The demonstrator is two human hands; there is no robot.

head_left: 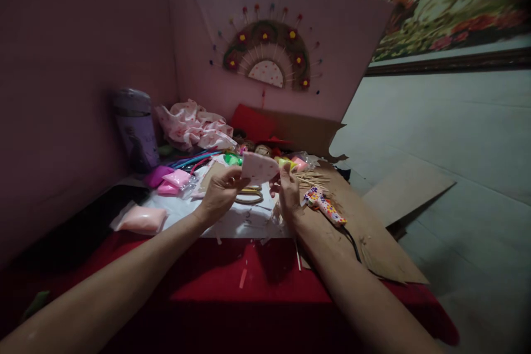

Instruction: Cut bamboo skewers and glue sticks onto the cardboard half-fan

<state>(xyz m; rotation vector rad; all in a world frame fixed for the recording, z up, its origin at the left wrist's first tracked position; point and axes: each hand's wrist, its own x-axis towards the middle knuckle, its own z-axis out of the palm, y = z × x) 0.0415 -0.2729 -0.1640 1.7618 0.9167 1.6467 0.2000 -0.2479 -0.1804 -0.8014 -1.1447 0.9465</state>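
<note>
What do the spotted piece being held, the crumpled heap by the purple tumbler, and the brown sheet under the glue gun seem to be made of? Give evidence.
Spotted piece: matt, perhaps fabric over a stiff backing, since it shows flat without drooping. Crumpled heap: soft, matt printed cloth, judging by its loose folds. Brown sheet: probably cardboard; dull, flat, plain brown.

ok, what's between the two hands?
A pale, red-spotted piece, pinched by the left hand, its other end at the right hand; head view.
</note>
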